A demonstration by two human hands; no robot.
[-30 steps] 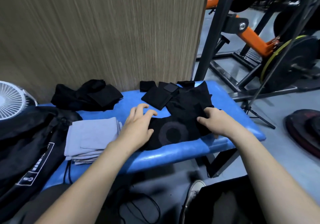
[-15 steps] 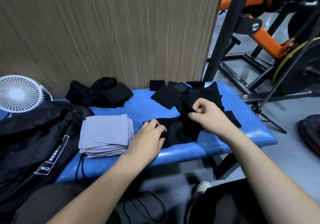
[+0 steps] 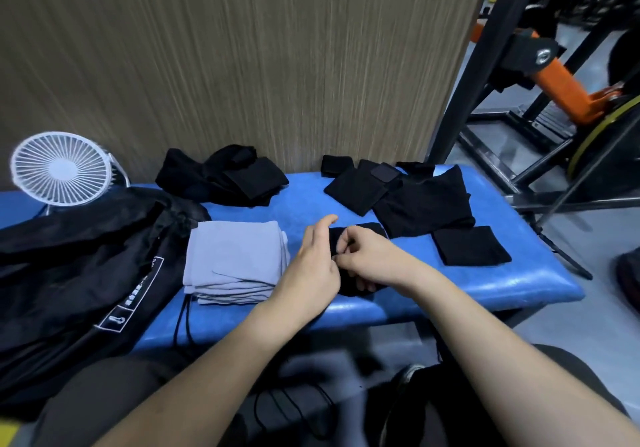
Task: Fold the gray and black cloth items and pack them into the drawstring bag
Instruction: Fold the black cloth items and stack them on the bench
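- Two bare hands meet over the near middle of the blue padded bench (image 3: 433, 294), both on one small black cloth piece (image 3: 360, 232).
- Right hand (image 3: 374, 259) has its fingers curled, pinching the black piece; left hand (image 3: 311, 263) lies against its left side, fingers mostly straight with the forefinger stretched away, thumb hidden in the fold.
- Most of that piece is covered by the hands; the visible part is dark, soft and bunched, and its long axis appears to run from the near edge of the bench toward the wall.
- Just left of the hands sits a neat stack of folded gray cloths (image 3: 235, 259), flat, with layered edges facing the near side.
- Farther left, the black drawstring bag (image 3: 79, 266) lies slack across the bench, a white-outlined label on it and cords hanging off the near edge.
- Right of the hands lie a flat black square (image 3: 471, 245) and more black pieces (image 3: 426, 204); a crumpled black heap (image 3: 221, 180) sits by the wall.
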